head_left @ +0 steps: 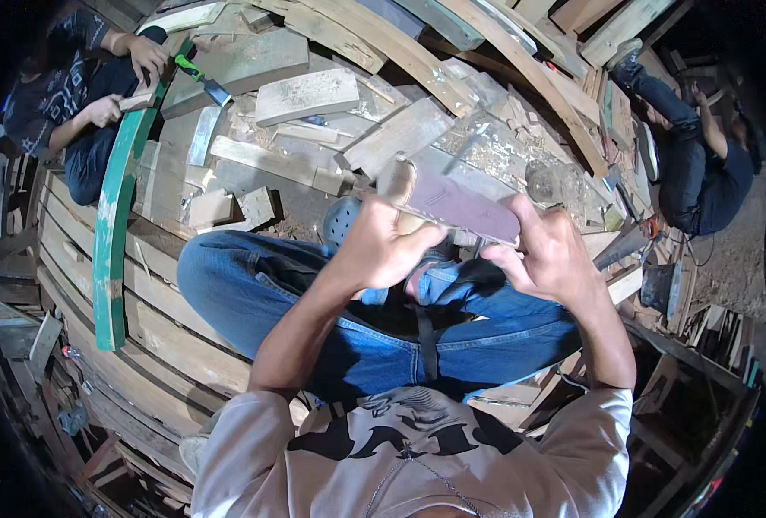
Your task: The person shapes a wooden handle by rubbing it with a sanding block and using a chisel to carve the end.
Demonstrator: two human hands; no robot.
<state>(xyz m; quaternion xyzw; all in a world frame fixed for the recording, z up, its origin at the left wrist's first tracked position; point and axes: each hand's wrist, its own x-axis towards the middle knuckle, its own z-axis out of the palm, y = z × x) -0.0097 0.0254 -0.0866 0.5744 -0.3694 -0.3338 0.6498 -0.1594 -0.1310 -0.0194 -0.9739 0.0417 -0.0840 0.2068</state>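
Observation:
In the middle of the head view, above my crossed legs in jeans [245,293], both hands grip a flat piece with a dull purple, sandpaper-like face [461,203] and a pale, worn-looking left end [396,181]. My left hand [383,246] is closed on its left part, thumb along the near edge. My right hand [538,250] is closed round its right end. What lies under the purple face is mostly hidden. A pale blue clog [340,223] shows beyond my left hand.
Offcuts [305,95] and sawdust lie ahead. A long green board [113,259] runs along the left, where a co-worker's hands [145,60] hold a wood piece near a green-handled chisel [193,73]. Another person [694,173] sits at right. Slatted planks [167,363] are under me.

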